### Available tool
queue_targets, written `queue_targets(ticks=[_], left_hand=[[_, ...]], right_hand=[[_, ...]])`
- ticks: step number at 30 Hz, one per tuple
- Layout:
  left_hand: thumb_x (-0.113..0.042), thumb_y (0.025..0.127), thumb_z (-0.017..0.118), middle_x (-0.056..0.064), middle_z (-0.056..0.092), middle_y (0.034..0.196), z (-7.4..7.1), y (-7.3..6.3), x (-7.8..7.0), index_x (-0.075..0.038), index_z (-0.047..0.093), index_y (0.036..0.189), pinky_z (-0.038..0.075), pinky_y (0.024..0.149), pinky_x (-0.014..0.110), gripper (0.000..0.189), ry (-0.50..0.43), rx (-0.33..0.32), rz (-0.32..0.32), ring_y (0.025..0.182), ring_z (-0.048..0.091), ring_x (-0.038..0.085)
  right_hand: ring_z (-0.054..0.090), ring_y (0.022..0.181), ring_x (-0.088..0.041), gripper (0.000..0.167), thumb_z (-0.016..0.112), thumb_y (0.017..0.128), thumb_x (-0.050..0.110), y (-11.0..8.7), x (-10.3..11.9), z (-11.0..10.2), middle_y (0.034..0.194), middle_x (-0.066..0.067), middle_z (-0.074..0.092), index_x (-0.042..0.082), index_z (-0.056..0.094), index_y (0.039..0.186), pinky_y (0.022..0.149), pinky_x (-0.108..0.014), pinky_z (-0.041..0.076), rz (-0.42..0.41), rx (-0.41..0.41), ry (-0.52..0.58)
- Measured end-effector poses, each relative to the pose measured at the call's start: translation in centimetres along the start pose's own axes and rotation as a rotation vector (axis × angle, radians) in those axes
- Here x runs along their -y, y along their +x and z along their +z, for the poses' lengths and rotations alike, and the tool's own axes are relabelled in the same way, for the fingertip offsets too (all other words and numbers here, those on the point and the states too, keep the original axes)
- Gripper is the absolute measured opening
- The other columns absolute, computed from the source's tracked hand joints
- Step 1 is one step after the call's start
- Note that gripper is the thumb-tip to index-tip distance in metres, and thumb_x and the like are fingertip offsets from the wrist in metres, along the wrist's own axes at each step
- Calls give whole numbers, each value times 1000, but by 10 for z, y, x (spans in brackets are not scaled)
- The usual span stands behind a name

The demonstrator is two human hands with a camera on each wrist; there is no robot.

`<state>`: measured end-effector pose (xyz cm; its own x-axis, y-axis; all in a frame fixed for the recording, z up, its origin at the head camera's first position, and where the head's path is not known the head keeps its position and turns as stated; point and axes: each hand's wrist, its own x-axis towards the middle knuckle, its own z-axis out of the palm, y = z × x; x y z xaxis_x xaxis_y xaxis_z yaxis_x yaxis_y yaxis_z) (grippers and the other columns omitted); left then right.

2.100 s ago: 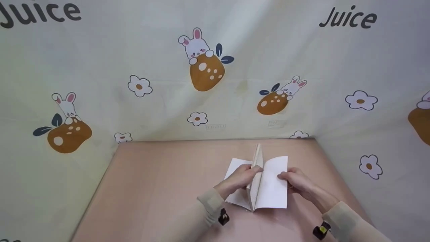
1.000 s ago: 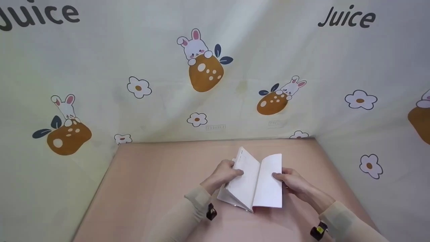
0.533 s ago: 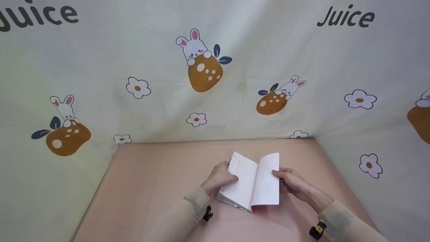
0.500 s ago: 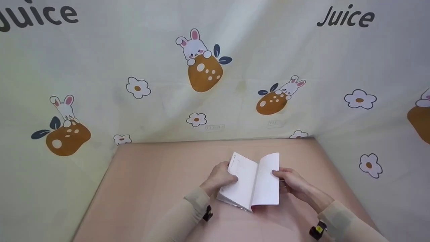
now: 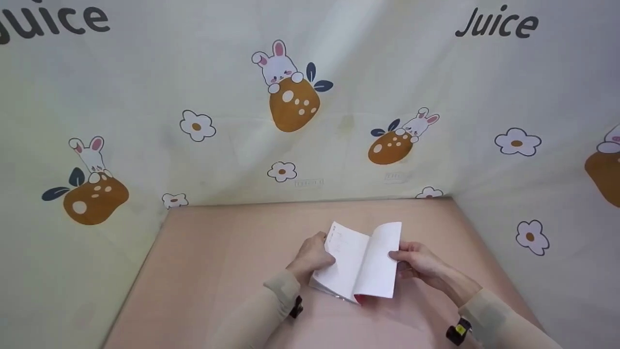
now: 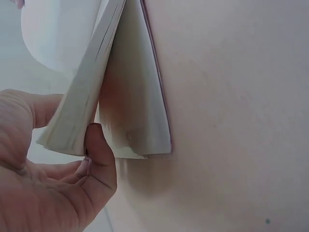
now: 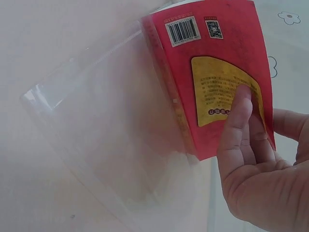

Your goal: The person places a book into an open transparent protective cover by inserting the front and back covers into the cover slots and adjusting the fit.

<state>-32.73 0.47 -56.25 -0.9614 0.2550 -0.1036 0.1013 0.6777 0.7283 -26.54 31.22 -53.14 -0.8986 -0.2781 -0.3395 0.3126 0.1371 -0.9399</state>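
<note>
A book (image 5: 345,254) lies spread in front of me in the head view, its white pages facing up. My left hand (image 5: 311,257) grips the thick page block (image 6: 83,99), thumb on one face and fingers behind. Below that block a flatter leaf (image 6: 133,92) with a dark red edge shows in the left wrist view. My right hand (image 5: 422,261) pinches the opposite side at its outer edge. Seen from the right wrist, that side is a red back cover (image 7: 188,60) with a barcode and a yellow panel. A clear plastic cover (image 7: 106,130) spreads out from the spine.
The pinkish tabletop (image 5: 227,257) stretches around the book. Behind and at both sides hangs a pale cloth (image 5: 227,72) printed with rabbits, fruit and flowers.
The page block, earlier upright at the middle, has swung over to the left with my left hand, so the book stands wider open. My right hand has shifted slightly left with the back cover.
</note>
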Motion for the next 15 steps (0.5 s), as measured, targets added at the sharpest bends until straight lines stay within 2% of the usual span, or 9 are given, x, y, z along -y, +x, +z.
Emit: queue_targets(ticks=[4, 7, 11, 15], left_hand=[[2, 82, 77, 23, 75, 132, 1, -1, 1, 6, 63, 144, 62, 107, 50, 64, 40, -6, -2, 115, 69, 33], [1, 83, 77, 17, 75, 118, 2, -2, -1, 3, 67, 134, 62, 99, 47, 53, 78, -13, -11, 103, 67, 28], [-3, 85, 78, 10, 69, 101, 3, -4, -2, -1, 70, 120, 58, 85, 42, 37, 153, -26, -16, 90, 61, 25], [-5, 87, 77, 8, 65, 94, 3, -6, -4, -1, 71, 115, 53, 76, 39, 29, 211, -35, -5, 84, 59, 24]], right_hand=[[80, 78, -6, 37, 70, 111, 22, 1, -2, 0, 99, 0, 88, -4, 69, 137, 67, -20, 61, -10, -7, -14], [80, 77, -6, 29, 72, 110, 25, 2, -2, 0, 96, 2, 88, 2, 75, 128, 66, -19, 60, -7, -18, -17], [80, 78, -6, 22, 73, 111, 29, 3, -4, -1, 94, 3, 87, 9, 78, 119, 65, -19, 59, 2, -18, 0], [81, 79, -6, 23, 71, 112, 30, 4, -6, -2, 95, 3, 87, 10, 78, 121, 66, -19, 59, 2, 4, 37]])
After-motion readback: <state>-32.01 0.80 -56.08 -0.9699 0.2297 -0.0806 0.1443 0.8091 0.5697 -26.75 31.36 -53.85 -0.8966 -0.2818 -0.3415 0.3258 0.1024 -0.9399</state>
